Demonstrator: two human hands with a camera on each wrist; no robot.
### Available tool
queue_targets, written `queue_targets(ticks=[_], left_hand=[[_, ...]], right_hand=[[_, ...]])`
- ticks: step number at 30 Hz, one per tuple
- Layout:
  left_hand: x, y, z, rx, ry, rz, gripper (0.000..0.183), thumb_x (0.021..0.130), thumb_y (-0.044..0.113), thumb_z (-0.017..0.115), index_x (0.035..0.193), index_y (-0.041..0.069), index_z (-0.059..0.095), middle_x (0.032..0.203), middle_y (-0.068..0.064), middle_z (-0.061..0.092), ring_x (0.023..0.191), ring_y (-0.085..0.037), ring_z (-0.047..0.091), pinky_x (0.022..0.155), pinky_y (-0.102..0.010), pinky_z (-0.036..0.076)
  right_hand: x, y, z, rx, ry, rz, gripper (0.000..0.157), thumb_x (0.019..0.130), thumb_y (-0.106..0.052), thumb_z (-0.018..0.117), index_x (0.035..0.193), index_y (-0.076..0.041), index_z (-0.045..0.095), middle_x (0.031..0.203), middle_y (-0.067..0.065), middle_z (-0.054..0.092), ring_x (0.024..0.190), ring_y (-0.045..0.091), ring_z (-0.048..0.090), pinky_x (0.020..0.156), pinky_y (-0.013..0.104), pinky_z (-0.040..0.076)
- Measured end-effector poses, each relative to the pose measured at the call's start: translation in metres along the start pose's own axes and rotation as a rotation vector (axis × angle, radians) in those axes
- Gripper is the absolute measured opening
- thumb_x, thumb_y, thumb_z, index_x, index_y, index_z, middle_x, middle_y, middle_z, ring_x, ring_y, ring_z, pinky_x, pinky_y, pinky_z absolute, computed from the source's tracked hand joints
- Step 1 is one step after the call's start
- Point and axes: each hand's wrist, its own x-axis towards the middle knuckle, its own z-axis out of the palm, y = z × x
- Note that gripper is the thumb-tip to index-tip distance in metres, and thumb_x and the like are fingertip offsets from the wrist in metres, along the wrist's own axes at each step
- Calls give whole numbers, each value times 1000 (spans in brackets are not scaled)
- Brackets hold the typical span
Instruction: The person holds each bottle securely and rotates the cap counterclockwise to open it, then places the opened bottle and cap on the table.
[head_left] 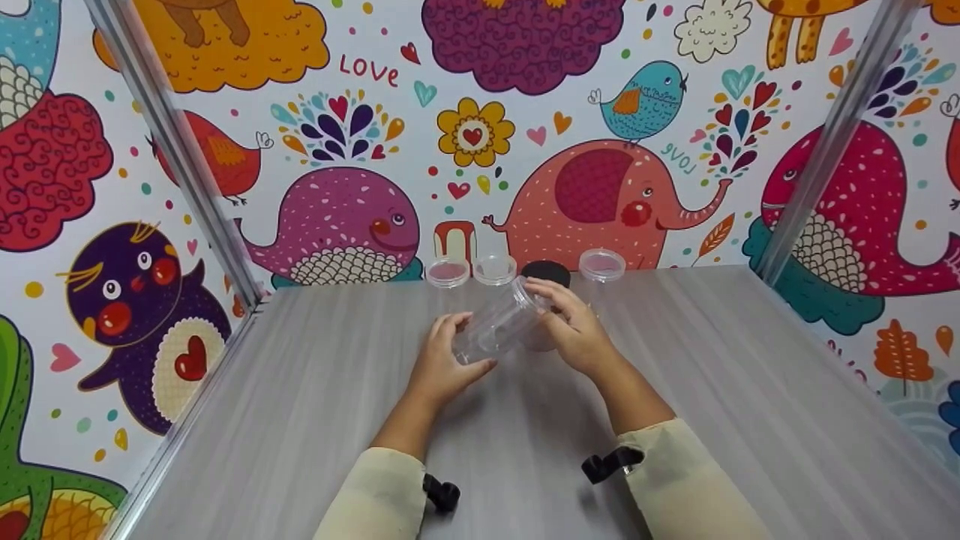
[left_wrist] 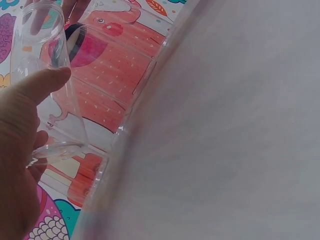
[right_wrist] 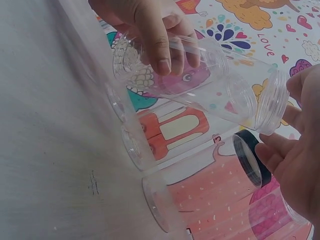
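Both hands hold a clear plastic jar (head_left: pixel 495 326) tilted in the air over the table, its threaded rim up and to the right. My left hand (head_left: pixel 442 367) grips the body near the base, thumb on the near side, as the left wrist view shows the jar (left_wrist: pixel 57 107) behind that thumb. With its fingers at the threaded rim (right_wrist: pixel 272 102), my right hand (head_left: pixel 574 330) holds the upper end. Just behind that hand stands a jar with a black lid (head_left: pixel 546 271), partly hidden by it.
Along the back of the grey table (head_left: pixel 300 420) stand more clear jars: one at the left (head_left: pixel 448 272), another beside it (head_left: pixel 495 268), and one at the right (head_left: pixel 602 264). A patterned wall (head_left: pixel 465 67) rises behind, with metal posts (head_left: pixel 806 176) at the corners.
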Motion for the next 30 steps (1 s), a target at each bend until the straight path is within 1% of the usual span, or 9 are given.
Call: queue_targets(ticks=[4,6,8,12,15,19,22,25,30], left_hand=[[0,0,0,-6,4,6,81,76,27,99,145,19,58,144,-5,60,135,-26,59,120,-59,47],[-1,1,0,-4,3,15,81,75,28,99,145,19,58,144,-5,60,135,-26,59,120,-58,47],[-1,1,0,2,-1,25,82,76,28,99,146,17,58,145,-5,59,134,-25,59,120,-58,48],[-2,2,-1,19,-9,28,83,76,32,98,147,17,57,146,-5,59,135,-24,59,121,-56,48],[-2,4,-1,23,-17,13,82,77,32,98,147,19,57,147,-4,60,137,-24,59,122,-56,48],[-2,6,-1,30,-25,-7,81,78,29,97,147,21,56,149,-4,62,139,-26,59,122,-58,46],[-2,7,-1,42,-26,-19,82,78,31,97,148,22,56,149,-5,63,139,-26,59,122,-59,46],[-3,8,-2,54,-28,-24,83,77,34,97,148,22,56,149,-5,63,139,-27,59,122,-59,46],[-2,8,-1,62,-31,-22,84,77,33,97,149,23,55,149,-4,63,140,-27,59,122,-60,46]], right_hand=[[1,2,1,-6,18,6,41,108,-19,55,148,-27,63,160,-1,56,149,29,52,117,58,51],[1,2,1,-34,44,18,39,109,-24,58,147,-24,63,157,1,58,144,28,55,115,57,53],[2,2,1,-76,80,35,40,107,-31,63,146,-21,64,152,4,61,137,29,59,110,55,56],[2,1,0,-172,132,113,48,102,-45,70,143,-21,66,143,8,65,123,31,64,99,51,62],[1,0,-1,-200,132,160,50,99,-50,72,141,-22,69,136,8,68,114,30,66,93,47,65],[1,1,-1,-192,124,150,45,100,-48,73,138,-24,72,132,6,71,106,25,67,90,41,64],[0,1,-2,-165,112,121,41,101,-43,73,139,-26,72,138,3,71,111,24,67,93,41,64],[0,-1,-2,-124,80,107,40,103,-39,71,142,-30,70,148,0,67,123,26,67,99,45,63],[-1,-1,-4,-46,21,86,41,104,-28,66,145,-31,66,162,-4,56,145,28,57,112,53,56]])
